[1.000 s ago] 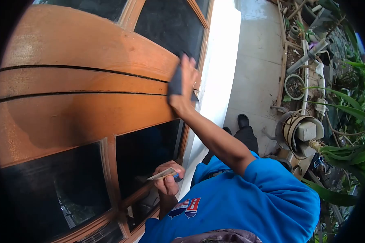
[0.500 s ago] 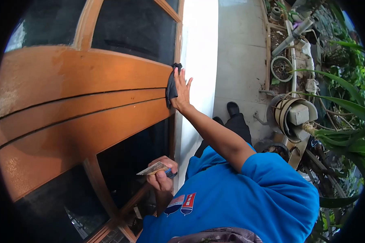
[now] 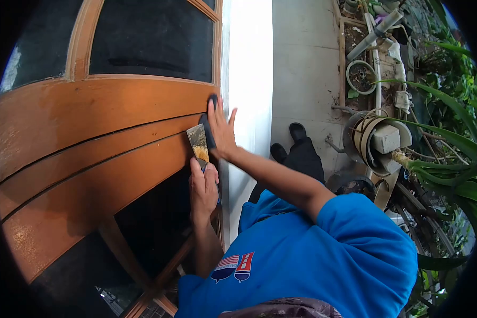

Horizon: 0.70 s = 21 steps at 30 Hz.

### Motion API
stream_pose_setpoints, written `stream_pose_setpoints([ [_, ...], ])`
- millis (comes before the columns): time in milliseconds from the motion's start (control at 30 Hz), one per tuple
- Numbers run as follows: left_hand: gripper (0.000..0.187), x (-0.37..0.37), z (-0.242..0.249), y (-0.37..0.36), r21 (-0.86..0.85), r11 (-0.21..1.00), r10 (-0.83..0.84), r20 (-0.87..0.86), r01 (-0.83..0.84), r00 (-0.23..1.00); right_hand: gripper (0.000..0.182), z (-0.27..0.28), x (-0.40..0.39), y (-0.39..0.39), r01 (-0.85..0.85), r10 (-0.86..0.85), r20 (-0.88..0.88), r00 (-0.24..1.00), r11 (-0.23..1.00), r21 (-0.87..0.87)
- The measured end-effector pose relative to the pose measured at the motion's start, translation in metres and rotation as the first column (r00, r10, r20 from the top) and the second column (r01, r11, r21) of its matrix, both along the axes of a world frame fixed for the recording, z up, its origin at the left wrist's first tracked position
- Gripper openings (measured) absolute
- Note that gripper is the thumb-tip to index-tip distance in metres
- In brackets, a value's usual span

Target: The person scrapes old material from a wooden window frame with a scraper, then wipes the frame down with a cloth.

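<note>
Two-handed | left hand (image 3: 202, 193) clasps scraper (image 3: 199, 141) | right hand (image 3: 222, 135) splayed on cloth (image 3: 208, 131)

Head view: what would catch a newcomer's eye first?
Probably the bright blue shirt at the bottom. Next, the orange-brown wooden panel at left, with the right hand spread over a dark cloth at its right end. Just below, the left hand grips a stained scraper, its blade beside the cloth.

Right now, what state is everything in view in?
Scraper: gripped in left hand, blade stained
Dark cloth: pressed against wooden panel under spread right hand
Wooden panel: patchily glossy
Glass panes: dark
Shoes: worn
Pale block: resting in container
Plants: green, leafy
</note>
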<state>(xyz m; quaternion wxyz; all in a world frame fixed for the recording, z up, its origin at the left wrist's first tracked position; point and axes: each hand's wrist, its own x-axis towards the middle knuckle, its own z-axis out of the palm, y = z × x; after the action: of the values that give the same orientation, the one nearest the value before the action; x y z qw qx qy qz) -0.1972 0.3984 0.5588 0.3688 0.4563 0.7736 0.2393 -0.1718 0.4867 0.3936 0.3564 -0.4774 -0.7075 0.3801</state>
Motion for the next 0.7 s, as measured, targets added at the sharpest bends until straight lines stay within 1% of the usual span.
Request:
stream_pose_setpoints([
  [100, 0.018, 0.005, 0.006, -0.007, 0.085, 0.996, 0.004, 0.081, -0.011, 0.997, 0.087, -0.02, -0.002, 0.05, 0.032, -0.033, -0.021, 0.999, 0.999, -0.021],
  [167, 0.017, 0.009, 0.009, -0.017, 0.097, 0.995, 0.004, 0.097, -0.014, 0.995, 0.095, -0.033, -0.012, 0.049, 0.059, -0.061, -0.02, 0.998, 0.996, -0.071],
  [200, 0.017, 0.01, 0.011, -0.021, 0.101, 0.995, -0.003, 0.104, -0.008, 0.995, 0.1, -0.03, -0.013, 0.048, 0.081, -0.083, -0.019, 0.996, 0.992, -0.098],
  [233, 0.017, 0.012, 0.01, -0.025, 0.111, 0.994, 0.009, 0.124, -0.023, 0.992, 0.093, -0.021, -0.009, 0.021, 0.066, -0.073, -0.083, 0.994, 0.994, -0.085],
  [300, 0.017, 0.014, 0.005, -0.034, 0.124, 0.991, 0.037, 0.165, -0.058, 0.986, 0.09, -0.027, -0.012, -0.035, -0.02, 0.013, -0.127, 0.992, 0.998, -0.058],
  [400, 0.018, 0.011, 0.002, -0.043, 0.138, 0.99, -0.021, 0.154, 0.0, 0.988, 0.086, -0.012, 0.005, -0.052, -0.157, 0.144, -0.092, 0.985, 0.976, -0.15],
  [433, 0.019, 0.01, 0.004, -0.044, 0.154, 0.988, -0.044, 0.146, 0.021, 0.988, 0.081, -0.011, 0.005, -0.038, -0.075, 0.067, -0.076, 0.995, 0.992, -0.104],
  [467, 0.02, 0.01, 0.007, -0.046, 0.173, 0.984, -0.061, 0.136, 0.037, 0.989, 0.078, -0.008, 0.004, -0.013, 0.009, -0.042, -0.22, 0.975, 0.989, -0.15],
  [500, 0.021, 0.011, 0.012, -0.049, 0.187, 0.981, -0.075, 0.121, 0.051, 0.99, 0.075, -0.005, -0.001, 0.008, 0.079, -0.153, -0.355, 0.922, 0.974, -0.214],
  [567, 0.025, 0.016, 0.021, -0.056, 0.229, 0.973, -0.05, 0.12, 0.022, 0.992, 0.076, 0.004, -0.019, 0.026, 0.105, -0.284, -0.457, 0.843, 0.92, -0.377],
  [600, 0.027, 0.018, 0.024, -0.061, 0.265, 0.964, -0.055, 0.115, 0.023, 0.992, 0.076, 0.013, -0.025, 0.021, 0.143, -0.289, -0.432, 0.855, 0.93, -0.338],
  [633, 0.03, 0.018, 0.026, -0.064, 0.305, 0.952, -0.064, 0.113, 0.026, 0.992, 0.077, 0.023, -0.031, 0.014, 0.148, -0.23, -0.466, 0.854, 0.967, -0.206],
  [667, 0.031, 0.02, 0.03, -0.071, 0.315, 0.949, -0.034, 0.098, 0.001, 0.995, 0.078, 0.047, -0.03, 0.007, 0.154, -0.169, -0.488, 0.856, 0.986, -0.071],
  [700, 0.031, 0.017, 0.027, -0.08, 0.415, 0.91, -0.038, 0.107, -0.01, 0.994, 0.078, 0.081, -0.031, 0.003, 0.177, -0.108, -0.526, 0.843, 0.981, 0.082],
])
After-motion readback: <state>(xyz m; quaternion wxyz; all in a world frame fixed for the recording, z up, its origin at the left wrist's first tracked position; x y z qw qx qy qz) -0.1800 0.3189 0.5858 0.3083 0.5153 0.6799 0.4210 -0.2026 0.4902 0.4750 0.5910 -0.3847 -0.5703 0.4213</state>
